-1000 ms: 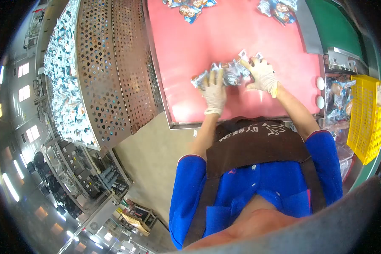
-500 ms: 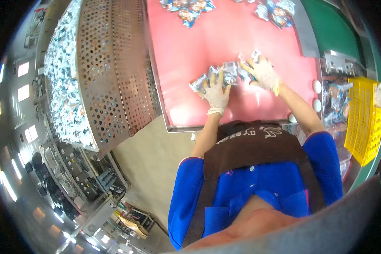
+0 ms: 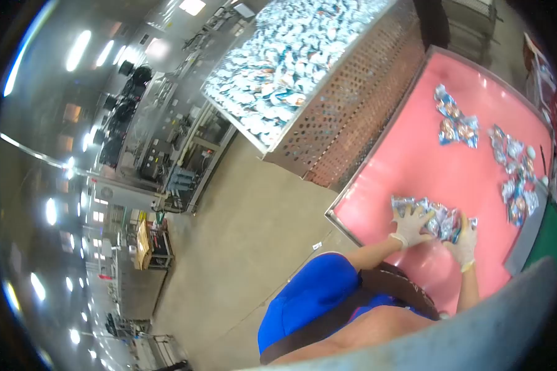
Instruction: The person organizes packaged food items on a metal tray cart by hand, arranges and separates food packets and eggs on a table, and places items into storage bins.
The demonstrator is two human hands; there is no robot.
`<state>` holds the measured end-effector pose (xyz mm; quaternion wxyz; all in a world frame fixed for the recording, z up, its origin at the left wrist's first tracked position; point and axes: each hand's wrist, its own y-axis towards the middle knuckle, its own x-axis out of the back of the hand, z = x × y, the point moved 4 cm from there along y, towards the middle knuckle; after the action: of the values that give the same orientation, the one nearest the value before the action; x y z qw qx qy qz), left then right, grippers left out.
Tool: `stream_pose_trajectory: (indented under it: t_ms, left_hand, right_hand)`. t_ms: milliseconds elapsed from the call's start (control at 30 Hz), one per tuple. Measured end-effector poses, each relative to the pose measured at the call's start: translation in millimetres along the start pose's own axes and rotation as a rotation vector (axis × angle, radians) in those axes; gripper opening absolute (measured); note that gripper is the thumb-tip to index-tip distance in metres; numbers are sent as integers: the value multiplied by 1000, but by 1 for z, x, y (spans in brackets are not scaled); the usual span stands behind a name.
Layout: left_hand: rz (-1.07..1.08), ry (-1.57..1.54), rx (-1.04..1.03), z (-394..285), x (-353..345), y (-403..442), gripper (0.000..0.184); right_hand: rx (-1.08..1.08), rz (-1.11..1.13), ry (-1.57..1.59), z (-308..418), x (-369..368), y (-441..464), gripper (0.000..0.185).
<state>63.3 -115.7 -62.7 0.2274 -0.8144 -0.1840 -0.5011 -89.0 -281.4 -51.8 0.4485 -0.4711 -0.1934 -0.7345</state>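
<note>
A row of blue and silver wrapped packets (image 3: 440,220) lies on the pink tabletop (image 3: 377,179). My left hand (image 3: 411,227), in a pale glove, has its fingers spread over the row's left part. At the row's right end is my right hand (image 3: 463,244), also gloved, its fingers apart and touching the packets. Neither hand is closed round a packet. Farther back on the pink surface rest several more packets (image 3: 457,127), and another cluster (image 3: 512,173) lies along the right side.
A large perforated metal bin (image 3: 346,102) heaped with small wrapped packets (image 3: 291,59) stands left of the table. A grey metal plate (image 3: 526,238) and a green surface (image 3: 548,241) border the table's right side. Machinery (image 3: 158,148) stands across the floor (image 3: 254,216).
The camera view has turned left, showing more floor and the bin's contents. My hands have drawn closer together, and the packets between them now form a tighter row.
</note>
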Motion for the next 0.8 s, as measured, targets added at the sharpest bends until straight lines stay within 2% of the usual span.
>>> stream_pose_trajectory:
  t_ms: [67,167,300,333,400,467,500,567,600,633,700,767,800]
  left_hand:
    - [-48,9,40,-4,-1,1,83]
    - [-117,24,49,0,-20,6,79]
    - [-201,43,-34,-3,-10,1,74]
    - [-165,66,-45,-3,-6,1,76]
    - [-242,140,-97,1,-8,2,77]
    - [-372,222,-148,6,-11,3,77]
    - [-259,233,-112,11,-15,9,75]
    - [6,210,-93,7,0,11,71]
    - [-158,189,-242,12,4,3,70]
    - [-137,167,-274,15,9,-6,72]
    - [-120,192,-317,22,7,-13,76]
    - [-123,273,-331,35,-4,-13,81]
    - [-40,273,-267,22,8,-9,83]
  right_hand:
    - [75,-82,-14,-21,-14,-3,91]
    - [164,-69,-255,-13,-29,-4,83]
    - [209,16,-413,-8,-22,15,73]
    - [263,0,-442,-12,-26,21,70]
    - [360,-34,-501,-21,-36,35,65]
    - [364,-101,-453,30,-6,16,65]
    - [335,-131,-433,48,10,4,65]
    - [306,-60,-379,33,-28,-2,63]
    - [200,38,-407,30,-50,-6,64]
    - [107,130,-427,34,-60,-8,66]
    - [125,232,-437,57,-45,-15,64]
    - [106,229,-408,52,-49,-15,61]
    - [109,223,-393,55,-46,-13,60]
